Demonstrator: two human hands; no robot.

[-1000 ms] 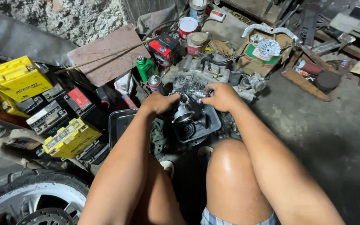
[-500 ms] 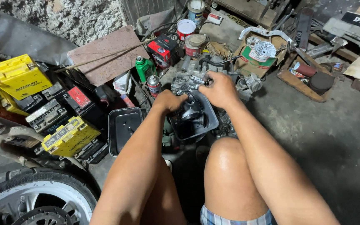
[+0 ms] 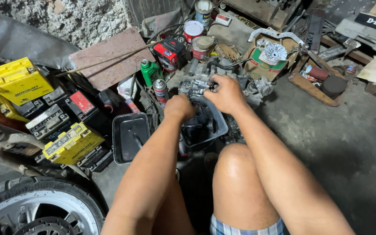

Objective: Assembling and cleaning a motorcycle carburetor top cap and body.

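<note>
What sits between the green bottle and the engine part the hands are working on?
In the head view, an upright grey spray can with a red band stands between the green bottle and the engine part.

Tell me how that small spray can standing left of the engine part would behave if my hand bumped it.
The spray can stands upright, tall and narrow, so a sideways knock from the left hand would probably tip it. Being round, it would likely roll once down, perhaps toward the black tray. Its smooth metal wall may be slippery, especially with greasy fingers.

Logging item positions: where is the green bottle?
In the head view, the green bottle stands left of the left hand, just behind the spray can.
</note>
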